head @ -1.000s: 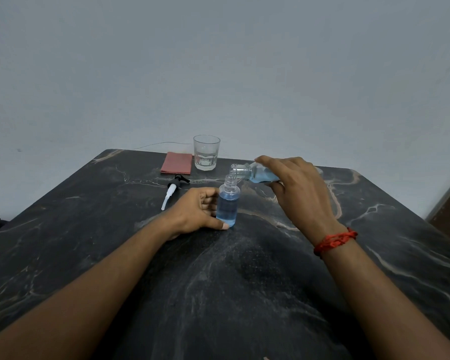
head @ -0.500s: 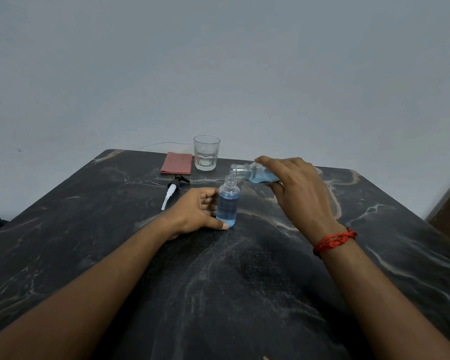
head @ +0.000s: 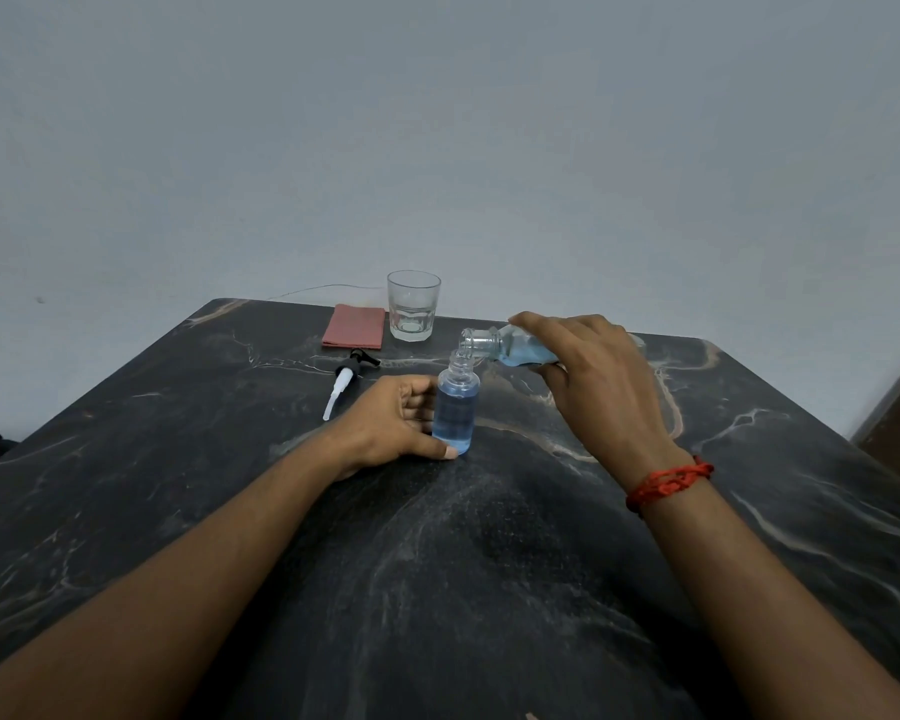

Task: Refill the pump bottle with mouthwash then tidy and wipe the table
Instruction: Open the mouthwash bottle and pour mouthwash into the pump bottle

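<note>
Right hand covers most of the tipped mouthwash bottle; only neck + some blue liquid show, fingers wrapped round it. Its mouth sits just over the pump bottle, upright on the worktop, mostly full, left hand fingers curled on it. Beyond left fingers: pump head, red cloth, glass. Can't tell if liquid is flowing.

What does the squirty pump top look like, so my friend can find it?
Start at the far edge of the dark marble table, by the pink cloth. Just in front of it lies the pump top, flat on its side: black head, white tube, the only thing nobody's holding.
</note>
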